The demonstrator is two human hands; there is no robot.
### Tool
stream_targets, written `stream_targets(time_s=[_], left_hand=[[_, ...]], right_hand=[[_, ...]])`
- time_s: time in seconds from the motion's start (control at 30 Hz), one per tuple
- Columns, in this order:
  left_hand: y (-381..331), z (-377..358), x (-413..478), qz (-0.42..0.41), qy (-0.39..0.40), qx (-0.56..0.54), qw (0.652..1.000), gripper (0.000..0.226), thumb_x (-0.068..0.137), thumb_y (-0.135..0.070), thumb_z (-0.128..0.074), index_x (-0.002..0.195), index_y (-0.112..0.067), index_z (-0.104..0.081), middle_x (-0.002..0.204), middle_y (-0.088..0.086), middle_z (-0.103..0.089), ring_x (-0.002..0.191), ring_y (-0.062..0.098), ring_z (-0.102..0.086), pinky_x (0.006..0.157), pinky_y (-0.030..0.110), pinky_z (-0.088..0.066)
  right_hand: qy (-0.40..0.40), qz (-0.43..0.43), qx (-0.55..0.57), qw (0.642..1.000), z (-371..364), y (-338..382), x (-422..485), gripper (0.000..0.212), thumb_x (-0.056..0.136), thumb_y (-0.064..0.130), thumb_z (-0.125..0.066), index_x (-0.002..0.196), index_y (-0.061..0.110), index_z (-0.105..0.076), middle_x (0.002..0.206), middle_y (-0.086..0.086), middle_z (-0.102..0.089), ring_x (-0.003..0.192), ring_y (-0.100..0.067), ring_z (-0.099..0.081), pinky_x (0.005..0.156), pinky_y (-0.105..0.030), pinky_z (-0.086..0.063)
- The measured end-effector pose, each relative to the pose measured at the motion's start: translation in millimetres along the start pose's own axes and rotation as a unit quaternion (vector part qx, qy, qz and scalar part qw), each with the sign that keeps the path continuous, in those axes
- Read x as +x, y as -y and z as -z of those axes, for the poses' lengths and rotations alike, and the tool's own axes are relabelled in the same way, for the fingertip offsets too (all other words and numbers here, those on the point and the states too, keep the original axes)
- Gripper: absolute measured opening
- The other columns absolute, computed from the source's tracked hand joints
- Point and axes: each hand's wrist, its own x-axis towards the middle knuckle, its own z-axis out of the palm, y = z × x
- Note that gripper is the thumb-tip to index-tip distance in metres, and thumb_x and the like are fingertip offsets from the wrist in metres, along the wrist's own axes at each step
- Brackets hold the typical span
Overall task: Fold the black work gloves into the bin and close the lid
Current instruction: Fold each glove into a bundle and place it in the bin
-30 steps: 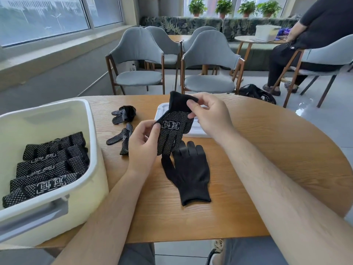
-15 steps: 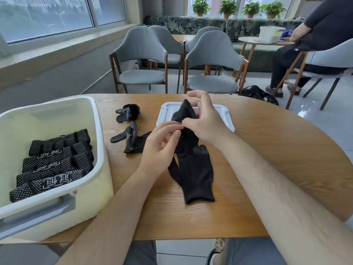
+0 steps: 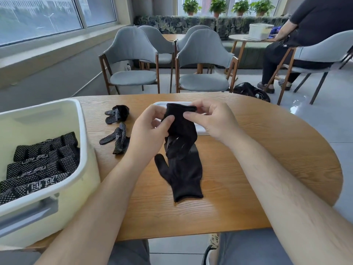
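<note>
Left grip (image 3: 150, 129): we see its thumb and fingers pinching the held glove on the left side, just under the cuff
Right grip (image 3: 214, 119): thumb and forefinger pinch the cuff edge of that same glove on the right side
Held glove (image 3: 181, 127): black, lifted off the surface with the cuff uppermost, its lower part hanging down onto the flat glove
Flat glove (image 3: 183, 173): black, lying on the wooden surface (image 3: 267, 150) below our hands, cuff toward us, thumb out to the left
Bin (image 3: 84, 131): cream-white, open, at the left edge of the surface
Folded gloves (image 3: 42, 161): four dotted bundles packed side by side inside the bin
Lid (image 3: 201, 131): white, flat on the surface behind our hands, mostly hidden by them, apart from the bin
Loose gloves (image 3: 117, 114): two dotted ones, crumpled, between the bin and our left grip
Background: grey chairs (image 3: 131, 54) beyond the surface, and we make out a seated person (image 3: 305, 25) in dark clothes at the far right
</note>
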Motion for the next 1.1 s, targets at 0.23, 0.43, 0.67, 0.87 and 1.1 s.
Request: stream_targets(time_s=[0.23, 0.43, 0.67, 0.87, 1.1], left_hand=[[-17.6, -2.8, 9.4, 0.028, 0.042, 0.087, 0.995, 0.01, 0.095, -0.028, -0.068, 0.093, -0.019, -0.066, 0.077, -0.008, -0.066, 0.047, 0.001, -0.057, 0.049, 0.012, -0.043], [-41.6, -2.3, 36.5, 0.006, -0.019, 0.077, 0.997, 0.003, 0.095, -0.021, -0.067, 0.095, -0.021, -0.064, 0.091, -0.002, -0.073, 0.078, 0.011, -0.073, 0.076, 0.041, -0.062], [-18.5, 2.5, -19.6, -0.051, 0.011, 0.062, 0.997, 0.009, 0.091, -0.011, -0.073, 0.096, -0.015, -0.066, 0.1, -0.009, -0.073, 0.094, 0.005, -0.07, 0.089, 0.026, -0.057], [43.2, 2.3, -91.8, -0.082, 0.117, 0.176, 0.974, 0.015, 0.086, -0.016, -0.078, 0.093, -0.021, -0.066, 0.111, -0.016, -0.069, 0.104, 0.0, -0.063, 0.09, 0.03, -0.052], [37.2, 12.0, -114.4, -0.16, 0.152, 0.21, 0.953, 0.013, 0.086, -0.023, -0.078, 0.091, -0.017, -0.067, 0.115, -0.011, -0.066, 0.111, 0.007, -0.061, 0.096, 0.026, -0.048]], right_hand=[[0.009, -0.027, 0.001, 1.0, 10.9, -1.4, -6.0, 0.003, 0.094, 0.026, -0.074, 0.096, 0.025, -0.076, 0.056, 0.007, -0.064, 0.051, -0.008, -0.057, 0.06, -0.021, -0.046], [-0.019, 0.013, -0.004, 1.0, 11.0, 21.0, 19.3, 0.006, 0.096, 0.018, -0.071, 0.099, 0.02, -0.075, 0.09, 0.005, -0.078, 0.086, -0.008, -0.075, 0.074, -0.029, -0.06], [0.0, 0.107, -0.039, 0.993, 6.9, -5.2, -30.5, 0.019, 0.092, 0.01, -0.073, 0.107, 0.02, -0.076, 0.115, 0.011, -0.074, 0.108, -0.007, -0.069, 0.096, -0.028, -0.056], [0.066, 0.11, -0.126, 0.984, -12.1, -63.8, -99.4, 0.017, 0.085, 0.007, -0.08, 0.097, 0.018, -0.079, 0.116, 0.013, -0.073, 0.113, 0.001, -0.065, 0.101, -0.025, -0.052], [0.061, 0.144, -0.127, 0.979, -8.5, -58.7, -129.1, 0.014, 0.082, 0.008, -0.083, 0.092, 0.018, -0.079, 0.118, 0.013, -0.073, 0.112, -0.003, -0.068, 0.097, -0.027, -0.054]])
